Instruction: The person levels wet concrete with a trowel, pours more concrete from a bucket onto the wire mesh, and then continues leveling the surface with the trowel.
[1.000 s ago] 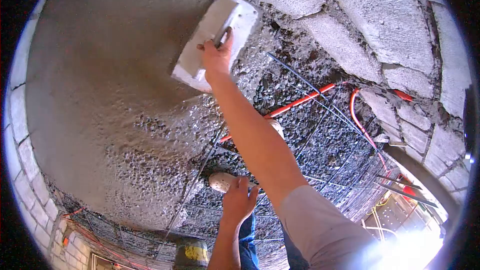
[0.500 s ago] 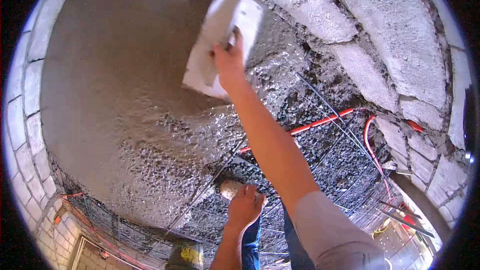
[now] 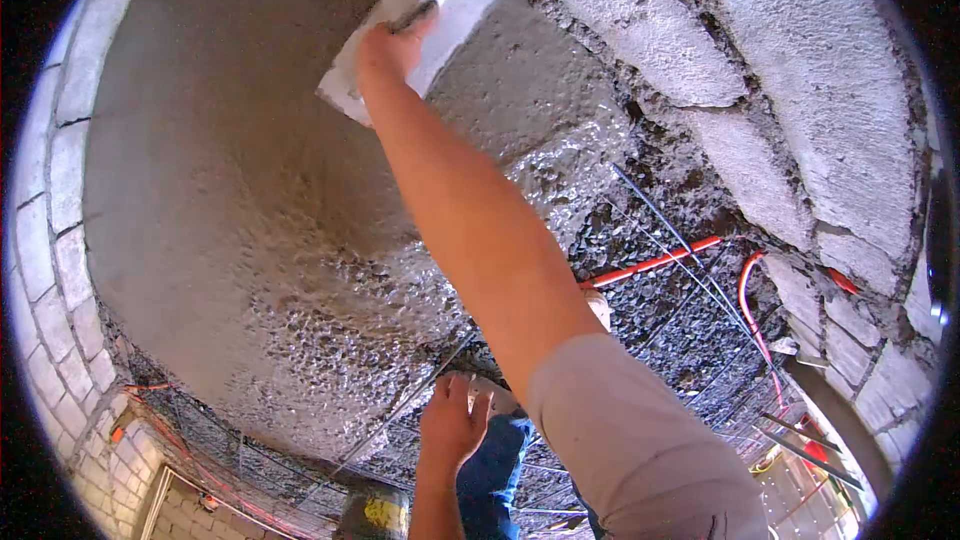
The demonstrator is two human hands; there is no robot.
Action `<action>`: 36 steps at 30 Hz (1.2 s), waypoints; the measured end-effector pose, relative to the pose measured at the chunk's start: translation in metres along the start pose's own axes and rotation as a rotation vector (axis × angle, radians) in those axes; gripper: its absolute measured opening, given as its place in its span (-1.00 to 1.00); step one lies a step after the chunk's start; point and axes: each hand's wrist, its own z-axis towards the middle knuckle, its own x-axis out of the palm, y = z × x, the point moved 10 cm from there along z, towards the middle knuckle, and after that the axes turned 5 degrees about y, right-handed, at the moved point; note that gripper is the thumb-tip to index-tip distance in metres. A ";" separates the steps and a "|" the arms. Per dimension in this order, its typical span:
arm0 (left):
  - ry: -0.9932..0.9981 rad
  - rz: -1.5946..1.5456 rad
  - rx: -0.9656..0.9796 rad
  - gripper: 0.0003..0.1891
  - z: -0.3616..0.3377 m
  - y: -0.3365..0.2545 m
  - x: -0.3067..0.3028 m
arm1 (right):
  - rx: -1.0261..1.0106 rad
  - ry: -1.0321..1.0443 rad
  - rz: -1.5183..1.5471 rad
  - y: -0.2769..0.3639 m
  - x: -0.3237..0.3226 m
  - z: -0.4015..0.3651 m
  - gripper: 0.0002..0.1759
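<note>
My right hand [image 3: 393, 48] is wrapped round the handle of a flat rectangular trowel [image 3: 455, 25], which lies on the wet grey concrete [image 3: 200, 160] near the top of the view. The concrete is smooth at the upper left and around the trowel, and rough and shiny lower down. At the bottom centre my left hand [image 3: 455, 420] hangs above my knee, its fingers slightly apart and nothing visible in them. Blue trousers [image 3: 495, 470] show just beside it.
Stone blocks [image 3: 800, 70] border the concrete on the right, pale blocks [image 3: 66, 175] on the left. Red tubing [image 3: 655, 262] and thin metal bars [image 3: 680, 235] cross dark gravel [image 3: 665, 325]. A bucket with a yellow mark [image 3: 372, 512] stands at the bottom.
My right hand and the trowel have moved left and up across the concrete, and the trowel has tilted further. My left hand has shifted slightly left. More smoothed surface shows right of the trowel.
</note>
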 end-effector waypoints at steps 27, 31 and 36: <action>0.184 -0.073 0.130 -0.65 -0.043 -0.032 0.112 | 0.014 -0.112 0.278 -0.044 -0.297 -0.058 -0.23; 0.192 -0.146 0.051 -0.67 -0.050 -0.035 0.118 | 0.032 -0.078 0.140 -0.025 -0.341 -0.079 -0.23; 0.090 -0.193 0.064 -0.62 -0.063 -0.026 0.128 | -0.113 0.133 -0.150 0.011 -0.315 -0.120 -0.33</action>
